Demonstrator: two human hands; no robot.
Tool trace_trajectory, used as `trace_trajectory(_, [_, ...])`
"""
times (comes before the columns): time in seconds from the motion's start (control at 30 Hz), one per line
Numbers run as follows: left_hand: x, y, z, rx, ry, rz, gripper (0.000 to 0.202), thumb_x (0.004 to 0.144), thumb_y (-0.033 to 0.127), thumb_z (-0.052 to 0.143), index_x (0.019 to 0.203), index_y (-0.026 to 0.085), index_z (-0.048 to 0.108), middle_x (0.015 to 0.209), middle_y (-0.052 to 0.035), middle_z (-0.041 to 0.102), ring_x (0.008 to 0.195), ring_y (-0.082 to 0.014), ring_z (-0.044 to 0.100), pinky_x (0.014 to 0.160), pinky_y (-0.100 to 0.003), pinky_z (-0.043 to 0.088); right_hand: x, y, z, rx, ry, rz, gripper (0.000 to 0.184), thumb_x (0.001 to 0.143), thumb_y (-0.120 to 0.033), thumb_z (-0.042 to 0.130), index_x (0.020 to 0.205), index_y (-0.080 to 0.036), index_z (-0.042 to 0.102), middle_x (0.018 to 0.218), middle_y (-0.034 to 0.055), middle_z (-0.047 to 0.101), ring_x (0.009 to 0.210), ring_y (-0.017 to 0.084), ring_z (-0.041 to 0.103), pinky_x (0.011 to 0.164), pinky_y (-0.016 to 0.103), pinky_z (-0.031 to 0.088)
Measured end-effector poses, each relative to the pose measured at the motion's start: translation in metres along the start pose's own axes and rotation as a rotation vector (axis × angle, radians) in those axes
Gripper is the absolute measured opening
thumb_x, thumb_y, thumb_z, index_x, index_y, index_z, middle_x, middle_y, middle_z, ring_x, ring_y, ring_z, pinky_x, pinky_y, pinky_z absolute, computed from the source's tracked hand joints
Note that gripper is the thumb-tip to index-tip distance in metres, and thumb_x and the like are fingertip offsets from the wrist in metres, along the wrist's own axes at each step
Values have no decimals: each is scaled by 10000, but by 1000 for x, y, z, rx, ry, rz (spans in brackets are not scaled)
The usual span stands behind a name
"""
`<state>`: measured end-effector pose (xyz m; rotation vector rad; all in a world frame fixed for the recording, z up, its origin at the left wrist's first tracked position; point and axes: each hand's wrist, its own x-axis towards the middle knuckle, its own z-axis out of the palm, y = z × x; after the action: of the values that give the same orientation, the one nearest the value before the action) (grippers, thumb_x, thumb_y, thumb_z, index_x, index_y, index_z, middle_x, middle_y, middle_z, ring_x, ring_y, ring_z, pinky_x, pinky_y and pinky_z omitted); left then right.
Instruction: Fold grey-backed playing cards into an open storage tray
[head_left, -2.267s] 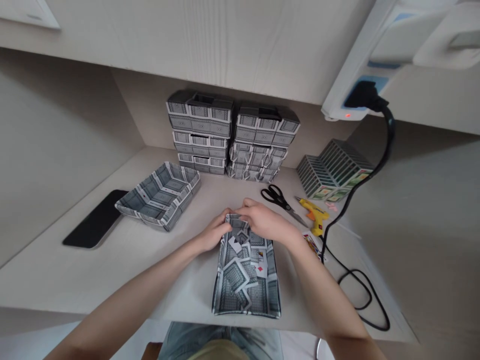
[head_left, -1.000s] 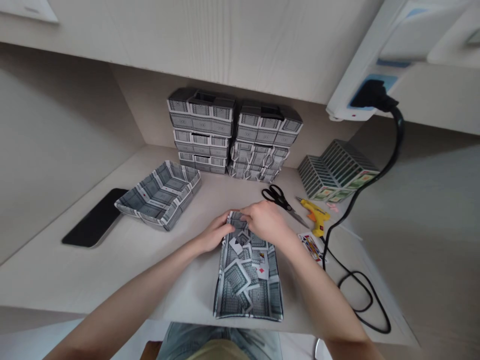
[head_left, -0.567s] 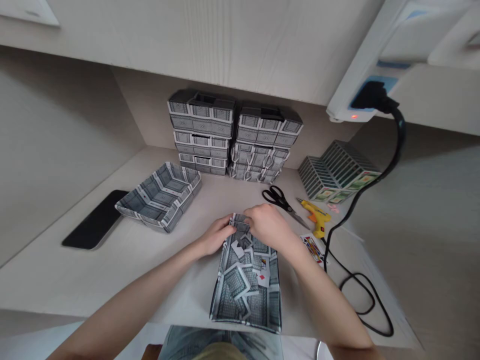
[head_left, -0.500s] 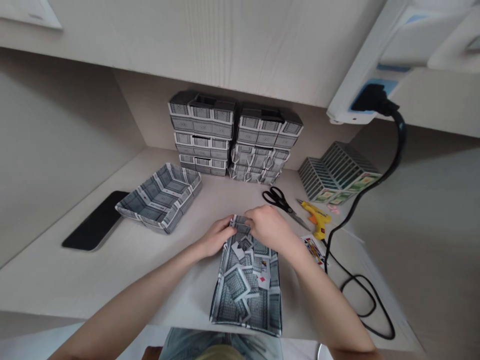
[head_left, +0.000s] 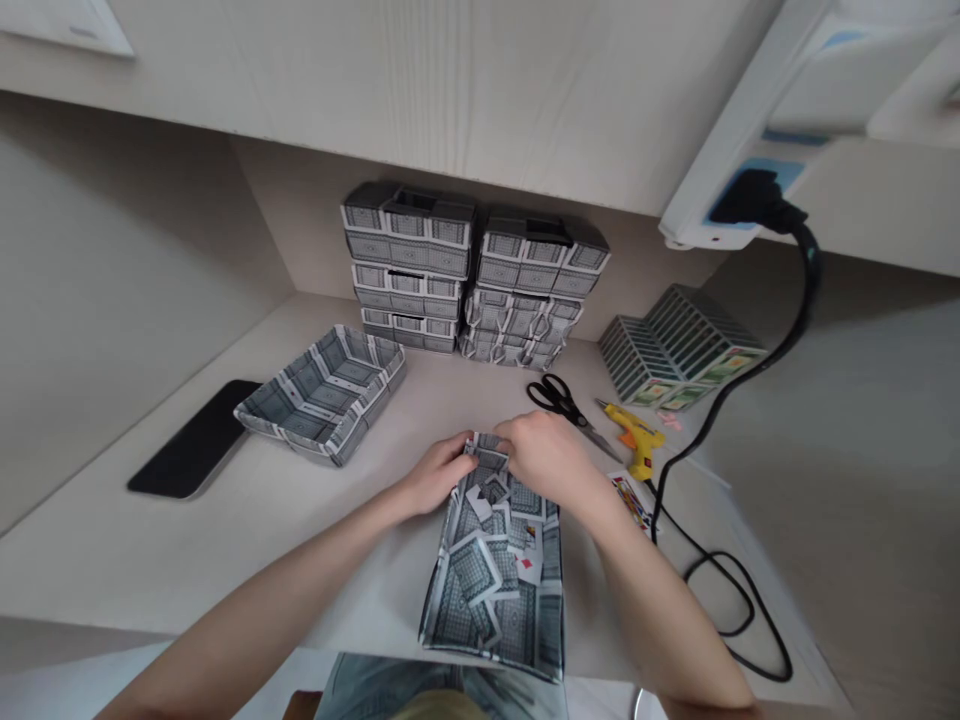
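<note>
A tray made of grey-backed playing cards point(head_left: 495, 580) lies at the desk's front edge, its open inside facing me. My left hand point(head_left: 435, 475) pinches the tray's far left corner from outside. My right hand point(head_left: 547, 455) is curled over the far rim, fingers pressed on the folded cards there. Both hands grip the same far wall; the fingertips are partly hidden behind the rim.
A finished card tray point(head_left: 322, 395) sits to the left, beside a black phone point(head_left: 195, 440). Two stacks of card boxes point(head_left: 472, 280) stand against the back. Scissors point(head_left: 562, 400), a yellow glue gun point(head_left: 634, 440) with a black cord point(head_left: 720, 580), card decks point(head_left: 679, 345) and a loose card point(head_left: 634, 500) lie right.
The hands stay on the tray's far end with small finger shifts. The tray has slid slightly toward me, its near edge now over the desk's front. The camera has shifted a little.
</note>
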<state>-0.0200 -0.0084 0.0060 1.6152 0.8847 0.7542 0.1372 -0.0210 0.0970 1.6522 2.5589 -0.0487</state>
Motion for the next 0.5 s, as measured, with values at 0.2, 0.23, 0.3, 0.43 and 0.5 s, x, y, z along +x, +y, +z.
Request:
trace_trajectory(0.2, [0,2,1,11,-2,-2,243,753,225,385,908,145,554,871,-29,593,847,-181,515,774,-291,409,2,0,1,11,5,2,229,797,-193,423,764,-153,645,771,121,676,754,205,623,620,268,355])
trace_trajectory(0.23, [0,2,1,12,-4,-8,243,753,228,386,907,145,555,872,-29,595,844,-181,515,766,-289,410,3,0,1,8,8,2,230,797,-195,423,763,-153,647,773,122,677,756,208,624,622,269,357])
trace_trajectory(0.3, [0,1,1,8,-9,-21,237,752,230,388,900,145,553,870,-25,598,838,-178,515,747,-282,410,4,-2,3,6,12,2,227,793,-189,429,767,-153,651,776,122,678,756,210,624,623,268,359])
trace_trajectory(0.43, [0,0,2,-16,-16,-32,228,748,223,390,904,147,539,853,-15,589,820,-170,512,725,-272,403,6,-2,6,26,28,5,216,780,-181,444,747,-154,655,755,115,679,736,199,623,605,255,351])
trace_trajectory(0.5, [0,-1,2,-35,-16,-25,230,744,221,388,917,151,523,859,-13,580,813,-165,505,720,-271,398,8,-2,8,47,32,14,218,783,-195,448,738,-153,657,745,114,679,729,191,623,597,248,343])
